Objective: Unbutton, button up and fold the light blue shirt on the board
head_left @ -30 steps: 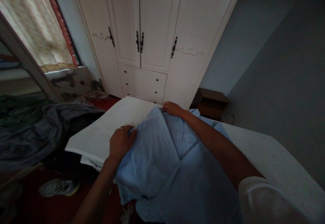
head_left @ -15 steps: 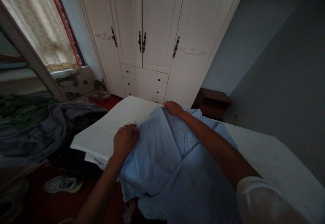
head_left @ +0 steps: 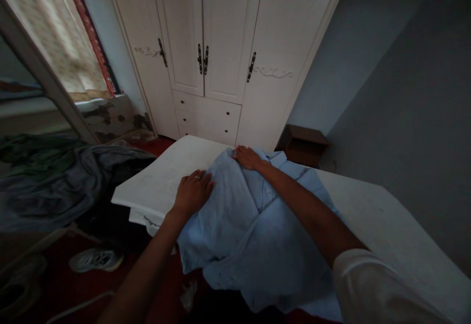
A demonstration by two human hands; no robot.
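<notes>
A light blue button shirt (head_left: pixel 257 231) lies spread on a white table (head_left: pixel 162 182), its lower part hanging over the near edge. My left hand (head_left: pixel 193 191) rests flat on the shirt's folded left side, fingers stretched out, a ring on one finger. My right hand (head_left: pixel 247 157) lies flat on the shirt's far end, beside the collar (head_left: pixel 277 158), fingers extended. Neither hand grips the cloth.
A white wardrobe (head_left: pixel 221 54) with dark handles stands behind the table. A brown bedside cabinet (head_left: pixel 303 142) sits at its right. Dark bedding (head_left: pixel 55 186) is heaped at the left, a pale shoe (head_left: pixel 95 260) lies on the red floor, and a curtained window (head_left: pixel 47 35) is upper left.
My left hand went from pinching the shirt's left edge to lying flat on the folded cloth. My right hand stayed at the far end. The view shifted slightly.
</notes>
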